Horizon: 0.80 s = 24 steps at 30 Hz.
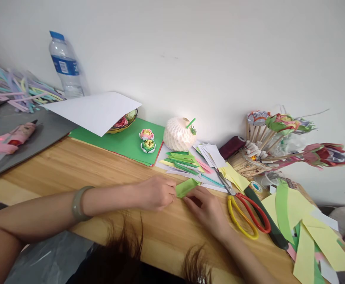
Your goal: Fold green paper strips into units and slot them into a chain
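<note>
Your left hand (157, 193) pinches one end of a light-green paper strip (188, 187), your right hand (207, 206) grips the other, red-and-yellow-handled metal scissors (232, 192) lying near!

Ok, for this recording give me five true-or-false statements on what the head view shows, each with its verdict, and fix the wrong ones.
1. The left hand and right hand are both at the green strip. True.
2. Both handles of the scissors are red. False: the scissors have one red handle and one yellow.
3. The bottle has a blue cap. True.
4. The bangle is on the right arm. False: the bangle is on the left arm.
5. The glue gun lies on the grey mat. True.
</note>
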### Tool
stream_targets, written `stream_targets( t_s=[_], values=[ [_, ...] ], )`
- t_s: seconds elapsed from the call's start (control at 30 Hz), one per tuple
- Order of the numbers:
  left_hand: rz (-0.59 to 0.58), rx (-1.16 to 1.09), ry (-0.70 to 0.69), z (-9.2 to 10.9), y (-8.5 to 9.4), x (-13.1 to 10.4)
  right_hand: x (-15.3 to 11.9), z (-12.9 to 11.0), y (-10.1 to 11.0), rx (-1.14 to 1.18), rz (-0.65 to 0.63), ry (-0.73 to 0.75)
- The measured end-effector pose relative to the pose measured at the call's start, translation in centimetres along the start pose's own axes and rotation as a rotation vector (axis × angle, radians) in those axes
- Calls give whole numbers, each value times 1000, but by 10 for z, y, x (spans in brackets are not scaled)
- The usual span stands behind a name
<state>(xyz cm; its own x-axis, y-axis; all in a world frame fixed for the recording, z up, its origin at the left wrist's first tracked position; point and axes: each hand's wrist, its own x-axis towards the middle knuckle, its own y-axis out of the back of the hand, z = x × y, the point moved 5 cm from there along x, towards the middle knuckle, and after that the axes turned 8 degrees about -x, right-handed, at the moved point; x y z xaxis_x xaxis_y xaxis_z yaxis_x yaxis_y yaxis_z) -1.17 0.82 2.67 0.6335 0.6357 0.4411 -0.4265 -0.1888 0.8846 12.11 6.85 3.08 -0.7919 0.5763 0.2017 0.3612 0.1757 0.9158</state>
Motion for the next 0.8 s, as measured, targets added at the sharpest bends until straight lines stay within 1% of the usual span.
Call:
stream_targets(
  t_s=[0.1, 0.27, 0.43, 0.6, 0.8],
  values=[
    [-25, -30, -65, 3, -1, 0, 2, 4, -3, 19, -12, -84],
    [-74, -33, -30, 1, -3, 0, 3, 5, -6, -6, -33, -153],
    [-55, -48, -35, 1, -4, 0, 4, 3, -7, -27, -31, -165],
    [-60, -46, -26, 1, -4, 1, 4, 3, -7, 18, -28, -138],
    [-66, -64, -27, 2, -3, 0, 3, 4, -7, 100, -91, -91]
  ],
)
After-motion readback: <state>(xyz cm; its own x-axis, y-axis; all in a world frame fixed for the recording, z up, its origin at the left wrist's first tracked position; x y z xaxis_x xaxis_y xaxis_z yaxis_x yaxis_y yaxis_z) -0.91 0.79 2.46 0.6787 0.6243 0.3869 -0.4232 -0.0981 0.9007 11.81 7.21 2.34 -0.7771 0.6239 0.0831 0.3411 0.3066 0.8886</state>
